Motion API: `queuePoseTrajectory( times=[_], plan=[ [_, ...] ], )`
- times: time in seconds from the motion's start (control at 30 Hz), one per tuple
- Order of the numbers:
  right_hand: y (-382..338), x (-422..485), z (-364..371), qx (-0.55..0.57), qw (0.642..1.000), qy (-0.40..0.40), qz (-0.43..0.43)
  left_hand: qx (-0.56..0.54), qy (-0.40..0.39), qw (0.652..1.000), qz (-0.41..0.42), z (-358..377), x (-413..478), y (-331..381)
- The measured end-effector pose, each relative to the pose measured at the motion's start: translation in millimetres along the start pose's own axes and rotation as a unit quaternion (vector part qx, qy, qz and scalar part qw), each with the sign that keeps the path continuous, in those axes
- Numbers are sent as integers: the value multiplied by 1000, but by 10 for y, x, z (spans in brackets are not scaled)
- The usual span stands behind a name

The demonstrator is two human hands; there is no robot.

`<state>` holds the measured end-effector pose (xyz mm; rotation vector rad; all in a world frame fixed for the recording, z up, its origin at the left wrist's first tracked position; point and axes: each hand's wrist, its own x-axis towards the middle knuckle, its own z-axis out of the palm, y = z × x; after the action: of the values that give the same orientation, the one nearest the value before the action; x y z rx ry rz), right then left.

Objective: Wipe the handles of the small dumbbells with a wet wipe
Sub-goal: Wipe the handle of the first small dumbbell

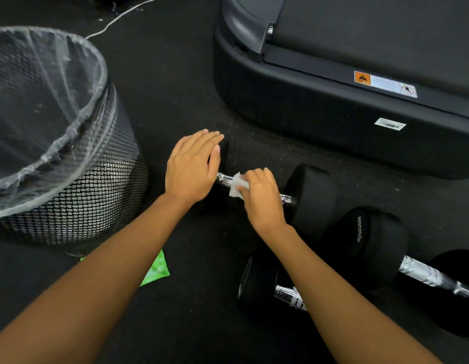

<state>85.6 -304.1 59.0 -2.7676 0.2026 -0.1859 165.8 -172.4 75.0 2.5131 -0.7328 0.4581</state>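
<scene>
One dumbbell [312, 198] lies under left hand [191, 169], right hand [263, 200] pinching wipe [236, 183].

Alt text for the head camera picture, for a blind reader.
The right hand holds a white wet wipe on the chrome handle of a black dumbbell; the left hand lies flat on its end weight. Nearby: two more black dumbbells, a black mesh bin.

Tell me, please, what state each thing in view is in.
Left hand: flat, resting on far dumbbell.
Right hand: pinches wet wipe on its handle.
Right dumbbell: lying, handle bare.
Near dumbbell: lying, handle bare.
Bin: upright, lined.
Wipes packet: lying flat on floor.
</scene>
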Motion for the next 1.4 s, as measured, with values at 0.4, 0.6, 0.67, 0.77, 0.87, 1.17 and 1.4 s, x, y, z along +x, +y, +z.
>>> queuePoseTrajectory(
  times=[0.4,0.6,0.67,0.77,0.87,1.17,1.4],
  plan=[
    [-70,156,-39,1,997,-78,23,0,-2,1000,2,1,8,-9],
    [16,13,70,5,999,2,51,1,4,1000,-1,10,5,-13],
    [-29,135,77,-17,997,-21,77,3,5,1000,1,13,-4,-13],
    [-118,293,67,-22,993,-65,98,3,2,1000,0,11,-3,-12],
    [-142,264,112,-30,997,-55,37,0,5,1000,2,12,7,-10],
    [-103,299,-61,12,984,-105,144,1,11,1000,1,26,5,-16],
    [-207,339,4,17,993,-113,26,-1,13,1000,5,19,6,-9]
  ],
)
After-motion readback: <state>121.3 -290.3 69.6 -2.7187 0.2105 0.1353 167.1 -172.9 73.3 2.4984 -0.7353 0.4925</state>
